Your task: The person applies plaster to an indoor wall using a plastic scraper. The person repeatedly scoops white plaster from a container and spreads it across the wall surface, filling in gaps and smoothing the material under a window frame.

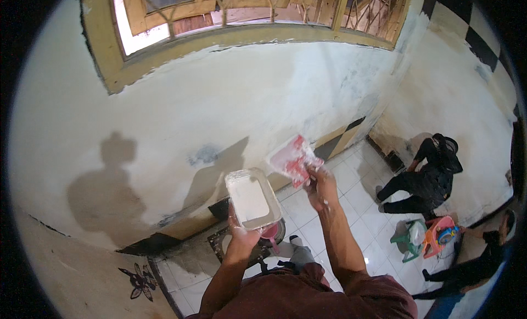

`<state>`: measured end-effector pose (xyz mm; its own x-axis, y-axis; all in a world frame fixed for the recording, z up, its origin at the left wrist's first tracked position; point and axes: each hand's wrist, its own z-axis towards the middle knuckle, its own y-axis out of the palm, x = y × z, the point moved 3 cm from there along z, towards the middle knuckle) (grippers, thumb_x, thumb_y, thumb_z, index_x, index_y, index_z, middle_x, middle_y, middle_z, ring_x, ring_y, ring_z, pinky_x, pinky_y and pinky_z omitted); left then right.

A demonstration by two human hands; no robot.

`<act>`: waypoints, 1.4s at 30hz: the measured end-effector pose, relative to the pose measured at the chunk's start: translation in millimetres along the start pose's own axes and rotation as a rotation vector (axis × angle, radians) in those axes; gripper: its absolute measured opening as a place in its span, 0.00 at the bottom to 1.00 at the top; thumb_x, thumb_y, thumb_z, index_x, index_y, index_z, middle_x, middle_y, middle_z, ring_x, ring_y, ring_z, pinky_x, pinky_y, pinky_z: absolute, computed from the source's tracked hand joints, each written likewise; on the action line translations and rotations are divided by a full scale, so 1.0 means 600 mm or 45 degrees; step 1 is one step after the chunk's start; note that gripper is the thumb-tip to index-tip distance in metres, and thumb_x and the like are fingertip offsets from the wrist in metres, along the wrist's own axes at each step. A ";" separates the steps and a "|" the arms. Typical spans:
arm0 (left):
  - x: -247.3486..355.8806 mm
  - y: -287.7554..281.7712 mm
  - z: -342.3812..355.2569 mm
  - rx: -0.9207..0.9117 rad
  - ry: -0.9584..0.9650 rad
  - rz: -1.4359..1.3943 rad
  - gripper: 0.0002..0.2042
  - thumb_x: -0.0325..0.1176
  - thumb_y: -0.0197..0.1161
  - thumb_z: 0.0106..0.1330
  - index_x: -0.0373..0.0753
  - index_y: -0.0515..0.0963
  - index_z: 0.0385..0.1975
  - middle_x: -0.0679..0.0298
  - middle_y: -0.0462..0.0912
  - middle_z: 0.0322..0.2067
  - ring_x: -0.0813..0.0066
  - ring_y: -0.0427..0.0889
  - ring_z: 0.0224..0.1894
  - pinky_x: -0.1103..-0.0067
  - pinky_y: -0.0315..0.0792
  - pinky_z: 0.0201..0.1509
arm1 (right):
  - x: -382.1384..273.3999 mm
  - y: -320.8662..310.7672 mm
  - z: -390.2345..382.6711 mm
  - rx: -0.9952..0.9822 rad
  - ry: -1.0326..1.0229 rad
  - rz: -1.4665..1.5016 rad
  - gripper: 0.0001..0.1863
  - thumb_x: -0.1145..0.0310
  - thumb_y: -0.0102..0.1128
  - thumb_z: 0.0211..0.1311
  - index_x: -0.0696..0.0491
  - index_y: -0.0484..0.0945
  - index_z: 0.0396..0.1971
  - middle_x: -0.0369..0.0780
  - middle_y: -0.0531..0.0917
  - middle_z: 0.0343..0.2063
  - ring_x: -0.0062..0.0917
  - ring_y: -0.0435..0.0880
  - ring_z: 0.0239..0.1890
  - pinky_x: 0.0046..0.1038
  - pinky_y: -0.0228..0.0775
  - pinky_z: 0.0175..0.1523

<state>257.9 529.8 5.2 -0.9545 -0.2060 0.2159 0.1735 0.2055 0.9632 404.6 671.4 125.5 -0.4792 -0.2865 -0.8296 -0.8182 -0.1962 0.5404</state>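
Note:
My left hand (244, 235) is closed on the near end of a rectangular plastic tub (274, 212), which holds smooth white paste. My right hand (321, 188) grips a red, flat spreader (297, 161) by its near edge. White paste smears much of the spreader's face, and some of it marks my right hand and wrist. The spreader is up and to the right of the tub, apart from it. Both are held in front of a whitish, patchy wall (219, 99).
A yellow-framed window (263, 36) with bars is above. Below are a pink dipper (270, 233) and white floor tiles (351, 173). To the right, a person in black (425, 176) bends by the wall near green (409, 239) and orange stools (437, 234); another person (477, 264) is at the far right.

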 end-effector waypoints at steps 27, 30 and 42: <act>-0.241 0.150 0.121 -0.193 0.487 -0.275 0.38 0.70 0.51 0.58 0.51 0.65 0.64 0.60 0.75 0.53 0.50 0.79 0.48 0.57 0.80 0.32 | -0.321 -0.079 0.534 0.011 -0.624 0.036 0.07 0.76 0.56 0.60 0.59 0.76 0.23 0.36 0.74 0.17 0.18 0.68 0.16 0.23 0.58 0.21; -0.244 0.161 0.122 -0.010 0.527 -0.314 0.38 0.70 0.50 0.58 0.51 0.66 0.63 0.60 0.76 0.52 0.51 0.80 0.47 0.59 0.78 0.30 | -0.370 -0.052 0.517 0.250 -1.270 -0.573 0.07 0.73 0.56 0.60 0.60 0.78 0.26 0.43 0.79 0.21 0.27 0.76 0.19 0.30 0.67 0.25; -0.233 0.123 0.121 0.448 0.863 0.635 0.36 0.66 0.48 0.60 0.46 0.68 0.61 0.58 0.77 0.48 0.55 0.81 0.46 0.56 0.79 0.37 | -0.154 -0.017 0.498 -0.339 -1.127 -1.798 0.20 0.73 0.54 0.58 0.68 0.74 0.49 0.57 0.75 0.43 0.47 0.81 0.44 0.34 0.80 0.39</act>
<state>386.3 643.4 34.4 -0.4223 -0.5102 0.7492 0.3379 0.6784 0.6524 362.3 980.0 155.1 0.4344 0.7971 -0.4194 -0.7044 0.0104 -0.7097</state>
